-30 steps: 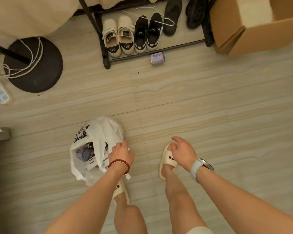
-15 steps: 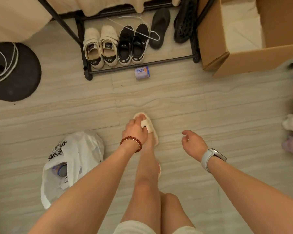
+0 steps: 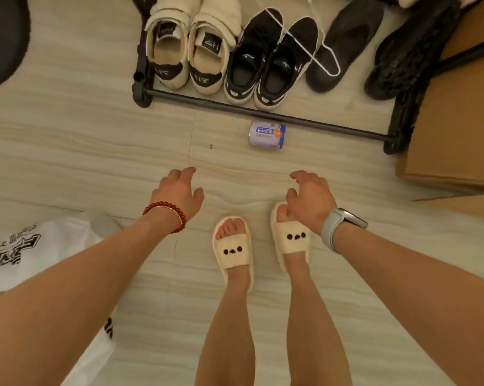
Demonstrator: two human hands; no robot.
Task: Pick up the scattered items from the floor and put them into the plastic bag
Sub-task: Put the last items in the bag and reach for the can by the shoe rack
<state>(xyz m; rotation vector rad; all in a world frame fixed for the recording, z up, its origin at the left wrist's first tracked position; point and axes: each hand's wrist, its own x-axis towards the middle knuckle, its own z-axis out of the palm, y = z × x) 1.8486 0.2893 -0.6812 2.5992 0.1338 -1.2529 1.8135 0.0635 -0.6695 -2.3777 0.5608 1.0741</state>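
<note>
Both my hands empty, fingers loosely spread: left hand (image 3: 179,195), right hand (image 3: 310,203). Can (image 3: 268,134) lies on its side on the floor ahead, long axis left-right, against the rack bar (image 3: 263,111). Right hand looks nearer. Plastic bag (image 3: 40,246) behind-left.

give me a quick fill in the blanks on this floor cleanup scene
1. The small can lies on the floor just in front of the black ____ rack.
2. The left hand holds ____.
3. The right hand has a ____ on its wrist.
4. The white plastic bag lies to the person's ____.

Missing words: shoe; nothing; watch; left
</note>
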